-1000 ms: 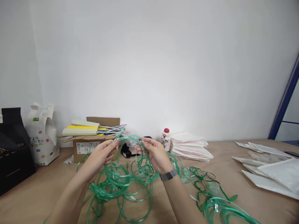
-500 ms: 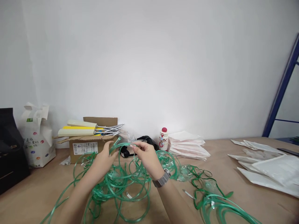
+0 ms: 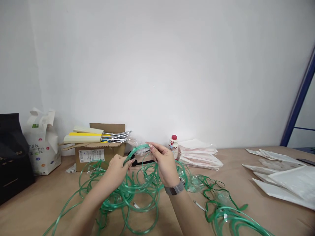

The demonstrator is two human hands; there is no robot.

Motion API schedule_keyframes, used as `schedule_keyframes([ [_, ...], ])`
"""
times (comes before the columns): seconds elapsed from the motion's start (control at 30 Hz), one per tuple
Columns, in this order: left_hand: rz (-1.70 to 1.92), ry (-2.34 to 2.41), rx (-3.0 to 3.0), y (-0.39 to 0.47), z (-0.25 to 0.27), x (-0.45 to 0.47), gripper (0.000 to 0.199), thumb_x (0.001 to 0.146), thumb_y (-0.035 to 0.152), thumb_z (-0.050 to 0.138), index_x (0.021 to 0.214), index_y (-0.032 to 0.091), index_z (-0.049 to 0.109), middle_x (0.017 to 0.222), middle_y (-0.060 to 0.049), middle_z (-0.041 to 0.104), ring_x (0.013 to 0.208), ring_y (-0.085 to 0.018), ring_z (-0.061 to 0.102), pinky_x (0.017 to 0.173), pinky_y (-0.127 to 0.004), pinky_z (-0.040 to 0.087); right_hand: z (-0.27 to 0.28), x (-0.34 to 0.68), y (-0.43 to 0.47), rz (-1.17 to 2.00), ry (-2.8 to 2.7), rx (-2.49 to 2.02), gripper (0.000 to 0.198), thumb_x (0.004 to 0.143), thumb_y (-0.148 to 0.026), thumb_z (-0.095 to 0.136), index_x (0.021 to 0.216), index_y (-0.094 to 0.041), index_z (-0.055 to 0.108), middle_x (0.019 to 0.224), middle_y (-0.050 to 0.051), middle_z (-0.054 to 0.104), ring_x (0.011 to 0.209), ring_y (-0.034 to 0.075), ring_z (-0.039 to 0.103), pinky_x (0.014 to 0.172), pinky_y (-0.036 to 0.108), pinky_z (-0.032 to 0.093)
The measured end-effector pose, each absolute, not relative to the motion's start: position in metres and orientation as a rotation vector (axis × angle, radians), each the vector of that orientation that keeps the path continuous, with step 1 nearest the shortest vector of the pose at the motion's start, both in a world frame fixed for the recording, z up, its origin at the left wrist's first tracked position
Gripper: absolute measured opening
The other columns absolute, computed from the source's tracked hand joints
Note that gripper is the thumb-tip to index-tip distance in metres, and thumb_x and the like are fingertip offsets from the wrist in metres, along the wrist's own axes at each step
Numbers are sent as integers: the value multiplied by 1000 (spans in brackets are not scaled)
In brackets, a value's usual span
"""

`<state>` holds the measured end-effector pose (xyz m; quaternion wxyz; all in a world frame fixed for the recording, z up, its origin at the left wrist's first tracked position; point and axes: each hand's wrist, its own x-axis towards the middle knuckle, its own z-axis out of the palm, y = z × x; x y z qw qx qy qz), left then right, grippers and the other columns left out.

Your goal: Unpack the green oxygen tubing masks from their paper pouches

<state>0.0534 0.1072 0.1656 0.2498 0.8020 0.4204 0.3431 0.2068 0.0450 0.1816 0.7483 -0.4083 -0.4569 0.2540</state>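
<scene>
Between my two hands runs a loop of clear green plastic tubing [image 3: 137, 149], raised above the table. My left hand [image 3: 120, 165] is closed around its left side, thumb and fingers pressed on the strands. At the right end of the loop, my right hand [image 3: 163, 160] pinches the tubing between thumb and fingertips; a grey watch is on that wrist. Under both hands lies a tangle of more green tubing [image 3: 145, 230] with clear plastic masks [image 3: 116, 197] in it, partly hidden by my arms. To the right, another mask [image 3: 222, 197] with green straps sits by a coiled tube [image 3: 236, 214].
A cardboard box [image 3: 100, 159] with metal-rod tools stands at the back left, near a white bag [image 3: 45, 147] and a black bag [image 3: 14, 160]. Behind my right hand are a bottle [image 3: 174, 144] and stacked paper pouches [image 3: 199, 154]. White packages [image 3: 287, 186] lie on the right.
My left hand has moved right and closed on the tubing. My right hand has shifted slightly right and up, with the loop stretched between both hands.
</scene>
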Motion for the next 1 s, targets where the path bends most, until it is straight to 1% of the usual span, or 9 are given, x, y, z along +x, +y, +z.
schedule_keyframes([
  [0.1,946,1130,2166,109,165,54,38,83,51,27,68,21,47,69,-2,56,72,-22,56,69,-31,43,182,209,44,472,-1112,-964,28,75,-35,61,94,-16,71,67,1,60,56,11,46,54,25,39],
  [0.2,924,1167,2162,111,165,53,36,86,47,22,73,22,45,59,0,53,58,-20,55,58,-29,41,181,209,41,98,-1328,-1145,29,84,-28,51,107,-19,67,98,9,63,91,20,56,83,36,45],
  [0.27,907,1195,2202,113,164,53,29,85,40,27,72,22,46,65,-2,57,64,-22,57,60,-29,40,180,205,38,-222,-1492,-1246,35,87,-22,45,119,-24,59,121,10,54,118,24,44,100,43,34],
  [0.37,830,1188,2290,113,161,53,20,81,30,36,76,21,52,81,-7,65,77,-24,60,66,-30,40,175,199,35,-441,-1842,-1297,49,86,-11,40,132,-27,45,139,4,40,134,22,23,109,45,24],
  [0.63,647,1236,2410,102,165,47,23,80,22,38,87,20,60,94,-11,69,88,-26,63,70,-31,39,158,191,44,-372,-2144,-1364,38,84,-9,46,121,-16,53,132,11,49,130,23,32,108,44,26],
  [0.77,594,1319,2411,93,175,43,20,78,26,40,79,21,59,74,-9,69,72,-27,64,59,-30,37,158,179,40,-445,-2175,-1400,28,85,-9,44,110,-12,55,101,12,61,96,24,54,82,39,45],
  [0.87,558,1372,2392,86,185,39,16,75,27,41,71,23,57,52,-3,62,58,-25,61,52,-28,33,154,169,35,-436,-2192,-1498,25,81,-5,43,103,-12,53,92,10,58,76,21,54,62,31,45],
  [0.93,569,1360,2391,80,193,32,13,72,30,47,68,23,57,56,-2,64,64,-25,62,55,-29,36,150,165,30,-406,-2191,-1505,24,79,-3,43,99,-13,51,91,9,56,75,20,53,61,29,43],
  [1.0,702,1239,2391,72,200,16,15,65,37,59,71,24,62,74,-4,68,79,-26,62,67,-32,42,148,168,21,-374,-2183,-1498,24,78,-3,44,98,-14,50,91,9,57,78,20,54,64,29,43],
])
